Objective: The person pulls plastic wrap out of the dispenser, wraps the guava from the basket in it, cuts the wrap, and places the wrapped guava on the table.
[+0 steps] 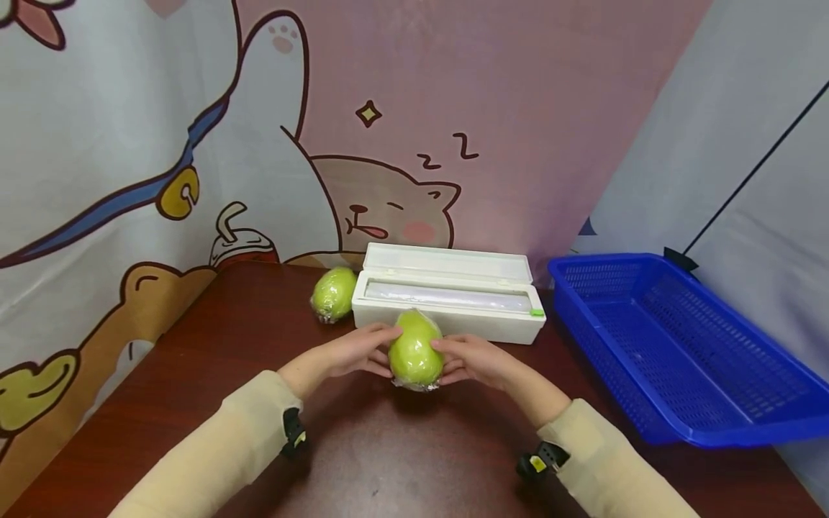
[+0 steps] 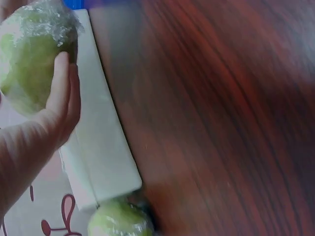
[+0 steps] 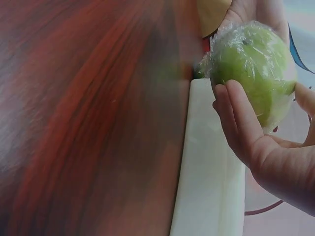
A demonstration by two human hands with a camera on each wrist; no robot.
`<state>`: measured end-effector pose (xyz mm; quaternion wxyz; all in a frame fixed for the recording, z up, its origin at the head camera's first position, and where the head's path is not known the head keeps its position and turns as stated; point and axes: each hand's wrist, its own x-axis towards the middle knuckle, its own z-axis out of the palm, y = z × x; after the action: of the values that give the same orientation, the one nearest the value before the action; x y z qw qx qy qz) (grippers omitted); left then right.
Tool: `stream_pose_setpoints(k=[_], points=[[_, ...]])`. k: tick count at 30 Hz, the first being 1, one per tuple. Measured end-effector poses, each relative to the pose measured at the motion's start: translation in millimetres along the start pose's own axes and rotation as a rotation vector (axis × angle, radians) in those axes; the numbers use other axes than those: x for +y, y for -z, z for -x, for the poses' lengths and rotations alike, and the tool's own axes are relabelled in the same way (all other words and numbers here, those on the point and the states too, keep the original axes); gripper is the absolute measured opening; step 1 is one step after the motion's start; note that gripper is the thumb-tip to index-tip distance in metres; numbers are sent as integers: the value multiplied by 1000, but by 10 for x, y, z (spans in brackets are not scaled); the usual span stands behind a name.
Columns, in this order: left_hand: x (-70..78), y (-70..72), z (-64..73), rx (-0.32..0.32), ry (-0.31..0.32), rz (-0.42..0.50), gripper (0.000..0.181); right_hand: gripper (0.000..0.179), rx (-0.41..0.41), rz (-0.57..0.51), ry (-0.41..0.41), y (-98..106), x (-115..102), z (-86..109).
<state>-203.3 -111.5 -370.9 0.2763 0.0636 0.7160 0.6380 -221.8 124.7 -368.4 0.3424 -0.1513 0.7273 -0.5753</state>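
Both hands hold a green fruit (image 1: 416, 351) wrapped in clear cling film, raised over the table. My left hand (image 1: 359, 351) grips its left side and my right hand (image 1: 471, 358) its right side, thumbs and fingers curved round it. In the right wrist view the film on the fruit (image 3: 253, 69) is wrinkled and bunched at one end. Just behind stands a white cling film box (image 1: 447, 325), its lid raised and a roll of film (image 1: 447, 296) inside. A second wrapped green fruit (image 1: 334, 293) sits against the box's left end.
At the right lies a blue perforated plastic basket (image 1: 622, 388), close to the box's right end. A green slider (image 1: 537, 312) sits on the box's front edge. The dark red-brown table (image 1: 388, 460) ends at a printed cartoon curtain (image 1: 518, 108) behind.
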Motion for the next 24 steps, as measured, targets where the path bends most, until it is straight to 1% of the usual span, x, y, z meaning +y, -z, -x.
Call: stream_pose_setpoints(k=[3, 6, 12, 19, 24], points=[[21, 69, 49, -12, -25, 29, 58, 58, 11, -12, 10, -48, -81, -34], [52, 124, 81, -5, -40, 48, 58, 57, 21, -19, 28, -89, -154, -80], [119, 226, 137, 64, -32, 30, 63, 53, 50, -33, 55, -172, -275, -202], [191, 365, 208, 111, -44, 19, 60, 51, 108, -69, 43, -281, -458, -357], [241, 456, 237, 175, -42, 30, 63, 53, 159, -77, 39, -342, -591, -451]])
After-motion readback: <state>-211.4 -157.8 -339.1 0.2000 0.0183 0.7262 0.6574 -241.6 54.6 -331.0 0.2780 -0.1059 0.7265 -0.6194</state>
